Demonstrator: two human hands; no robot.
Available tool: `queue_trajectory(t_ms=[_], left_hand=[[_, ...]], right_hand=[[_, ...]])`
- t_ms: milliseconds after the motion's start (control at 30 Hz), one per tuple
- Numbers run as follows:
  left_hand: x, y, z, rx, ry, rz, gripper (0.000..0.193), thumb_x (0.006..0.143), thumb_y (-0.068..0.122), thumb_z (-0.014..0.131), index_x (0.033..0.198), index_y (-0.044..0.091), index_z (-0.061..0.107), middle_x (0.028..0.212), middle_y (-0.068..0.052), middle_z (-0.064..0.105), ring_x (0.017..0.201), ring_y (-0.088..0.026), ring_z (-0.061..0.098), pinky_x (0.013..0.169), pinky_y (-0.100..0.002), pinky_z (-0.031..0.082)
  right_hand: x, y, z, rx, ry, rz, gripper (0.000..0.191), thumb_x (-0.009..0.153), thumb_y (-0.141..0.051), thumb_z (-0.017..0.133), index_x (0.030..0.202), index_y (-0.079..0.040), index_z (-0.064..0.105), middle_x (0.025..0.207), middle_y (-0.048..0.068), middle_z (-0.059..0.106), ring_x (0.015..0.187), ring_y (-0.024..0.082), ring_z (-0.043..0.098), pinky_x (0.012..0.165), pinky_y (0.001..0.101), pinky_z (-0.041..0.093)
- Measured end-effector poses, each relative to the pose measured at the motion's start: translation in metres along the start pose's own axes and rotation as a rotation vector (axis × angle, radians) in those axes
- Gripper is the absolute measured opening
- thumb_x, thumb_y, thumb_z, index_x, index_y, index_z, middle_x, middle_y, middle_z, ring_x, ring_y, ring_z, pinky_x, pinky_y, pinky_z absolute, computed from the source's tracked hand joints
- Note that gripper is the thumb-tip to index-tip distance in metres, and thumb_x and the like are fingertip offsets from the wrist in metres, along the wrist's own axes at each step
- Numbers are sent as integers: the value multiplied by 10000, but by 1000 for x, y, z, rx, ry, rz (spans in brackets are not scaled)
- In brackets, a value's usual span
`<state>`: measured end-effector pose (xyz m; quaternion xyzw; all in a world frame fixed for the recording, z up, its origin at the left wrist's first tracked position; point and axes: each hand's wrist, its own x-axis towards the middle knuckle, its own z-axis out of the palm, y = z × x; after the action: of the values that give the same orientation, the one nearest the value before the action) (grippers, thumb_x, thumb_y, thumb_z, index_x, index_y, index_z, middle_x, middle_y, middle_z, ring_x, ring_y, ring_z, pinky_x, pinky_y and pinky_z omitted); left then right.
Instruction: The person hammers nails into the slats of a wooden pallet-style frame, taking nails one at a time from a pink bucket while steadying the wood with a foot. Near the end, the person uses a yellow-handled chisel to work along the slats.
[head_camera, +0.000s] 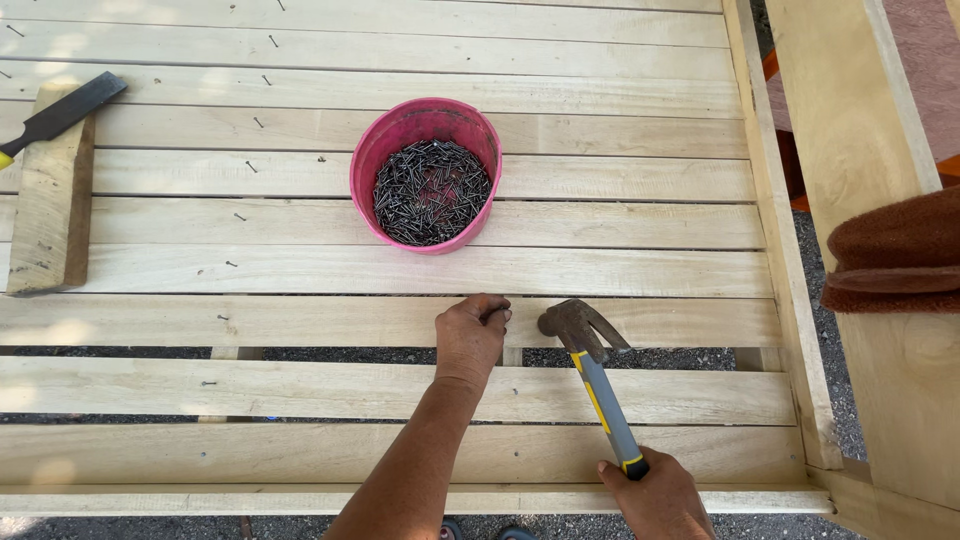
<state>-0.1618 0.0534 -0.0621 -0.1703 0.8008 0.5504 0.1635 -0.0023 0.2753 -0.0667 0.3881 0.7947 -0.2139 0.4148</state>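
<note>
Nail pinched in my left hand (470, 335), at the near edge of a pale slat (300, 320) — I can't actually see it, since the fingers (495, 312) are curled tight together around where it would stand, so I only judge that something small is held there. My right hand (655, 495) is wrapped shut on the grip of the hammer (590, 370), whose head hangs just beside my left knuckles, above the gap between two slats.

Beyond that slat sits the pink tub (425, 175), full of dark nails, resting across two boards. Loose nails (255, 122) stand or lie here and there on the slats further out. To the far left a wood block (50, 190) lies across the boards with a flat black tool (65, 110) resting on its end. At the right a brown cloth (895, 250) is draped over the frame's post (850, 120).

What worries me: the hammer head is very near my left fingers, and a blow off line would catch them. I also judge that a nail set this near the slat's edge could split the wood or bend over, and anything dropped could fall through the gaps to the gravel (330, 353) below.
</note>
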Motion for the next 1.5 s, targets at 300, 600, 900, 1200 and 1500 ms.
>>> queue_trajectory(t_ms=[300,600,900,1200,1500], left_hand=[[3,-18,14,192,101,285,45,848,115,766,862,88,800,921,-20,691,790,-183,702,763,-315,598],[-1,-17,19,283,142,280,64,882,140,736,858,102,781,946,-7,692,797,-195,714,765,-327,609],[-3,-15,18,357,140,346,60,890,147,734,869,101,766,961,6,689,833,-191,715,773,-327,614],[-2,-23,18,427,169,518,41,869,127,741,877,89,755,993,-6,674,926,-213,693,794,-346,604],[-1,-24,17,442,131,498,29,860,123,741,865,110,767,961,7,639,926,-190,677,801,-340,596]], right_hand=[[-12,-10,-5,-43,-10,12,526,924,-498,676,1300,-132,708,918,119,793,980,228,785,983,397,600],[-8,-6,0,-20,48,-28,536,888,-492,710,1301,-151,711,975,129,792,1026,263,772,1011,408,587],[-2,-5,3,-56,7,7,564,912,-531,679,1332,-154,686,895,115,792,986,222,779,997,391,610],[-3,-1,9,31,0,21,592,908,-512,704,1365,-137,676,923,115,772,988,217,766,1000,393,588],[-8,4,24,185,34,-84,566,879,-486,766,1285,-94,729,788,129,671,808,198,681,865,390,590]])
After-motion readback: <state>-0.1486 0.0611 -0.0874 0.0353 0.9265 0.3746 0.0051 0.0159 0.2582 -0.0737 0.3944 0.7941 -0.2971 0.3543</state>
